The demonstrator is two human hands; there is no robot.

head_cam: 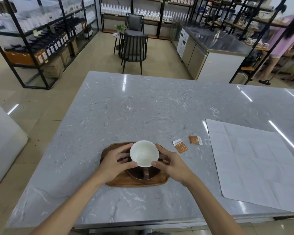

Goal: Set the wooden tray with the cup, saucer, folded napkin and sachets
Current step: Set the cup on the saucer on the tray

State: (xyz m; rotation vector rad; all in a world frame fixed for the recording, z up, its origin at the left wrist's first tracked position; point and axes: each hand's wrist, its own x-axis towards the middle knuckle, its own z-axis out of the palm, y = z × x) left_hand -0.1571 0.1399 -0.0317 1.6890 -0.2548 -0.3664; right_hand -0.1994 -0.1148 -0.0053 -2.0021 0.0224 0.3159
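A cup (pixel 144 154), white inside and dark brown outside, stands on a dark brown saucer (pixel 139 175) on the wooden tray (pixel 136 183) near the table's front. Its handle points toward me. My left hand (pixel 116 164) grips the cup's left side, thumb at the rim. My right hand (pixel 171 164) grips its right side the same way. Two orange-and-white sachets (pixel 180 146) (pixel 195 140) lie flat on the table to the right of the tray. A large white napkin (pixel 255 160) lies unfolded, creased, at the right.
The grey marble table (pixel 143 106) stretches far ahead. Beyond it stand black chairs (pixel 132 50), shelving with bottles (pixel 46 39) and a steel counter (pixel 215 41). A person (pixel 282 41) stands at the far right by the shelves.
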